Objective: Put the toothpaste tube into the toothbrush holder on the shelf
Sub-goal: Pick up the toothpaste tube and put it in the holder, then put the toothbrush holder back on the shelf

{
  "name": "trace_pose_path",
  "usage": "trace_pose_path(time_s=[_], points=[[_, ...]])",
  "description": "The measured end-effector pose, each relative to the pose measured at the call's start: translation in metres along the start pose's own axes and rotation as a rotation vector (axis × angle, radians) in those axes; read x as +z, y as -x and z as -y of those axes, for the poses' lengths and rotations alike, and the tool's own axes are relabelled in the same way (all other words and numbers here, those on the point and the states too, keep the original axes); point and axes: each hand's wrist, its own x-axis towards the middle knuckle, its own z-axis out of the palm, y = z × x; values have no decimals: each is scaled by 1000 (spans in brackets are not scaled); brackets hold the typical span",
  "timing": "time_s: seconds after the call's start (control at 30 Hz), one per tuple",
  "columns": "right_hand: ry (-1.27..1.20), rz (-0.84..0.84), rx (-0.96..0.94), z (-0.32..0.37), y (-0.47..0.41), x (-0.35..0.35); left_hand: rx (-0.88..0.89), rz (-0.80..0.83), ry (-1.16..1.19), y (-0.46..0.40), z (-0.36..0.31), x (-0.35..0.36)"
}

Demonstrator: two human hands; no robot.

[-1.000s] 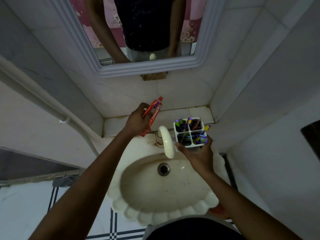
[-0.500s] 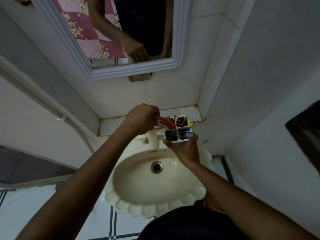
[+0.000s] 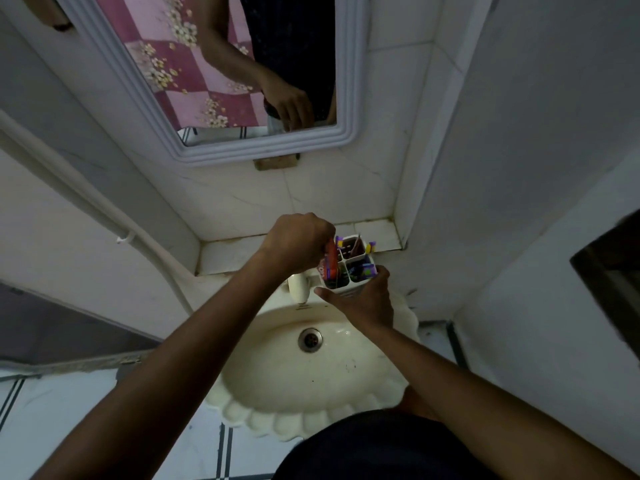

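My left hand point(image 3: 298, 242) grips a red toothpaste tube point(image 3: 330, 263) from above, the tube pointing down into the near-left compartment of the white toothbrush holder point(image 3: 362, 284). The holder has several compartments with purple and dark brushes in them. It is held above the back of the sink, in front of the tiled shelf point(image 3: 235, 251). My right hand point(image 3: 363, 301) wraps around the holder's lower front. The tube's upper end is hidden under my fingers.
A cream scalloped sink point(image 3: 311, 403) with a drain point(image 3: 310, 339) lies below, and its cream tap point(image 3: 298, 289) stands just left of the holder. A framed mirror point(image 3: 194, 77) hangs above the shelf. Tiled walls close in on the right and a pipe point(image 3: 104, 216) runs down the left wall.
My left hand has swung the toothpaste tube from upright beside the tap over to the holder and tipped it down into a compartment. My right hand has kept holding the holder.
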Motion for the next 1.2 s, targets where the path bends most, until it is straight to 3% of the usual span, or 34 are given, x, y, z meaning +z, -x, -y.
trace_pose_path(time_s=[0.33,0.57,0.83,1.2], points=[[-46,-31,-122,-7,-11,3,-43,2,266,-1,12,29],[-172,-100,-150,10,-23,4,-255,-232,673,12,24,46],[-239,-259,-261,60,-30,-20,-357,-385,718,23,42,36],[-378,-417,-573,196,-21,-93,-238,-683,666,10,57,-68]])
